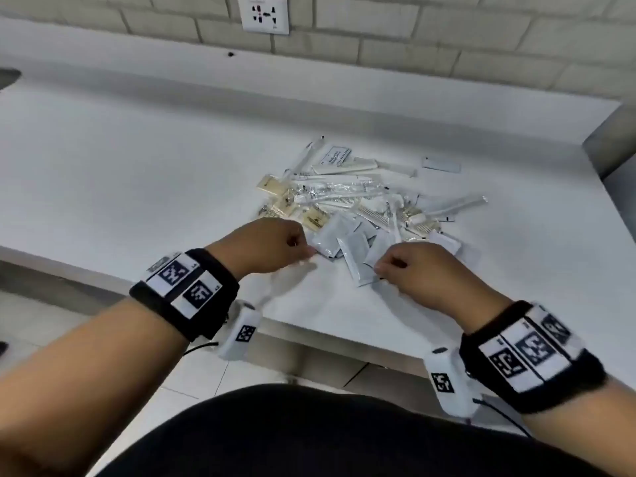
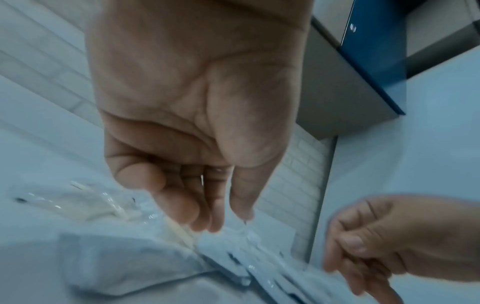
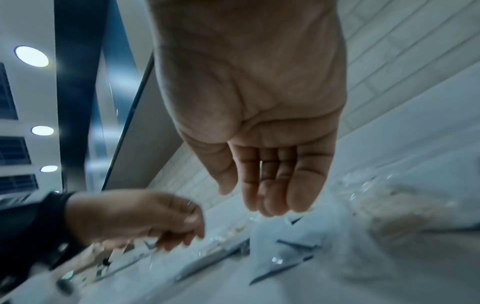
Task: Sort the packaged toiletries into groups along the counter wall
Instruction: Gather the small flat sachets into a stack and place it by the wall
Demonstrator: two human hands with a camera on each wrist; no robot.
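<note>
A loose pile of packaged toiletries (image 1: 361, 197) lies mid-counter: clear-wrapped toothbrushes and combs, beige soap packets (image 1: 275, 187), and flat white sachets (image 1: 351, 246) at the near side. My left hand (image 1: 309, 251) reaches the sachets' left edge. My right hand (image 1: 377, 270) reaches their right edge. In the left wrist view the left hand (image 2: 226, 220) has relaxed fingers pointing down onto the blurred sachets (image 2: 124, 263). In the right wrist view the right hand (image 3: 241, 201) hangs the same way over the sachets (image 3: 280, 251). Neither hand visibly grips a packet.
The white counter (image 1: 137, 166) runs back to a raised ledge under a brick wall with a socket (image 1: 265, 13). One white packet (image 1: 442, 164) lies apart behind the pile. A grey cabinet (image 1: 612, 139) stands at the right end. The counter's front edge passes under my wrists.
</note>
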